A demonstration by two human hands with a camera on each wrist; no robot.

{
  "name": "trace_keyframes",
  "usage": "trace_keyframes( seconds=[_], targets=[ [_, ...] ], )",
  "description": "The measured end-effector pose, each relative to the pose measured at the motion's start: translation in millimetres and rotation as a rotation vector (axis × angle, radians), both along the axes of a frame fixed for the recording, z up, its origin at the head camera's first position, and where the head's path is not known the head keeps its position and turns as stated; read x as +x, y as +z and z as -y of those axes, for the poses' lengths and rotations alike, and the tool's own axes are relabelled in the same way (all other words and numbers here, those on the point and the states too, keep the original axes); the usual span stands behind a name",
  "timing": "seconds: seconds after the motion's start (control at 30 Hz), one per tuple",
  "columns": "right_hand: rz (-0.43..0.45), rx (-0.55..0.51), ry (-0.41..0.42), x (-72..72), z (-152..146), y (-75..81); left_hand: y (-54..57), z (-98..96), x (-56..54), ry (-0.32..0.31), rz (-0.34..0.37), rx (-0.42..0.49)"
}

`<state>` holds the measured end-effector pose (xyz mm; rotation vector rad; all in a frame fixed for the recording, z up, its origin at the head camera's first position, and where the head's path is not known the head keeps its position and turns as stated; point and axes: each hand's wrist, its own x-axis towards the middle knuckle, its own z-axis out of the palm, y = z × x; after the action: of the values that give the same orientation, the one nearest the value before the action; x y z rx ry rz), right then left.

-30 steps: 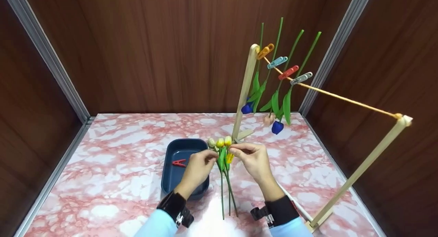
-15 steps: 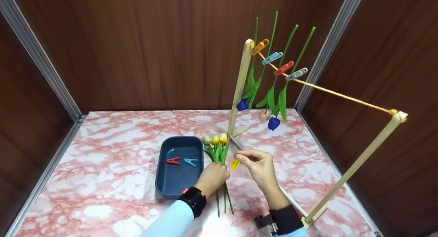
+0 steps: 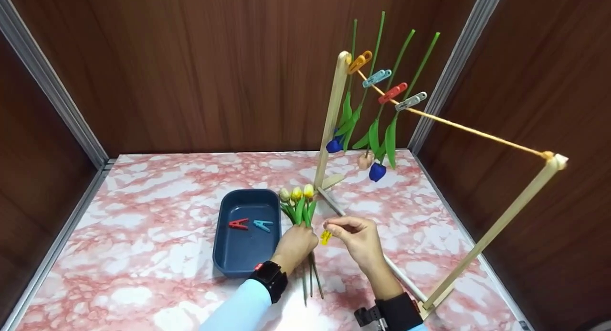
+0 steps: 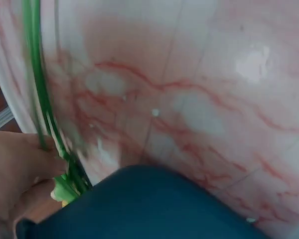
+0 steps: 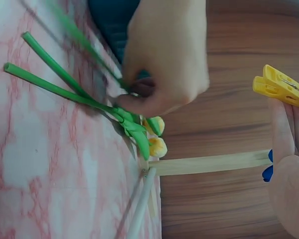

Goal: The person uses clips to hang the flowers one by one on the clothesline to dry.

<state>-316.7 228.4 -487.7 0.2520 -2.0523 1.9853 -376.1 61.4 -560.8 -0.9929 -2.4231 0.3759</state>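
Note:
Three artificial tulips (image 3: 297, 193) in cream and yellow lie in a bunch beside the tray. My left hand (image 3: 297, 247) is over their stems; in the right wrist view its thumb and fingers pinch a green stem (image 5: 84, 42), which is blurred. Two other stems (image 5: 55, 64) lie below that hand. The left wrist view shows green stems (image 4: 40, 84) at the fingers. My right hand (image 3: 357, 235) pinches a yellow clothespin (image 3: 326, 237) just right of the bunch, its jaws pointing away from the fingers in the right wrist view.
A dark blue tray (image 3: 217, 235) holds a red clothespin (image 3: 238, 224) and a light blue clothespin (image 3: 263, 225). Wooden posts (image 3: 496, 230) carry an orange cord (image 3: 482, 138) on the right, where several tulips (image 3: 377, 172) hang upside down from clothespins. A pale base bar (image 3: 405, 278) runs between the posts.
My left hand has moved down from the flower heads onto the stems and gripped there. The light blue clothespin in the tray has come into sight. My right hand has drawn slightly back with the yellow clothespin.

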Motion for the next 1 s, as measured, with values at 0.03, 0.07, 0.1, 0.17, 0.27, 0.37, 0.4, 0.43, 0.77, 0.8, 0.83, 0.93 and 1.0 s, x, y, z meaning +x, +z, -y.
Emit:
trace_keyframes(
  seconds=[0.03, 0.07, 0.1, 0.17, 0.27, 0.37, 0.4, 0.43, 0.77, 0.8, 0.83, 0.93, 1.0],
  targets=[
    [-0.001, 0.003, -0.01, 0.2, -0.7, 1.2, 2.5, 1.6, -0.7, -0.013, -0.025, 0.031],
    [0.001, 0.006, -0.019, 0.4, -1.7, 2.4, 5.2, 3.5, -1.4, -0.027, -0.045, 0.064],
    [0.002, 0.011, -0.028, 0.4, -2.8, 3.8, 8.3, 5.2, -1.6, -0.034, -0.056, 0.101],
    [0.004, 0.022, -0.043, -0.2, -5.7, 6.4, 15.2, 8.2, -2.1, -0.039, -0.051, 0.191],
    [0.005, 0.039, -0.06, -2.4, -9.2, 11.0, 25.8, 12.9, -2.7, -0.064, 0.009, 0.347],
    [0.004, 0.049, -0.085, -5.0, -11.4, 16.5, 34.7, 16.9, -5.1, -0.099, 0.077, 0.533],
    [0.004, 0.052, -0.095, -5.8, -11.9, 18.4, 37.1, 18.3, -6.0, -0.112, 0.096, 0.593],
    [0.005, 0.051, -0.104, -6.2, -12.3, 20.4, 39.2, 19.4, -7.0, -0.121, 0.111, 0.652],
    [-0.085, 0.076, -0.164, 0.3, -14.4, 44.7, 60.4, 22.2, -4.4, -0.205, 0.171, 1.099],
    [-0.102, 0.079, -0.171, 1.0, -14.5, 47.9, 64.0, 21.2, -2.9, -0.214, 0.184, 1.134],
    [-0.116, 0.077, -0.178, 1.6, -14.6, 51.2, 68.0, 20.1, -1.6, -0.219, 0.195, 1.169],
    [-0.141, 0.072, -0.194, 3.0, -14.7, 61.9, 79.9, 16.9, 0.8, -0.229, 0.207, 1.245],
    [-0.146, 0.065, -0.205, 3.5, -14.7, 69.3, 87.9, 15.2, 1.4, -0.241, 0.202, 1.274]
  ],
)
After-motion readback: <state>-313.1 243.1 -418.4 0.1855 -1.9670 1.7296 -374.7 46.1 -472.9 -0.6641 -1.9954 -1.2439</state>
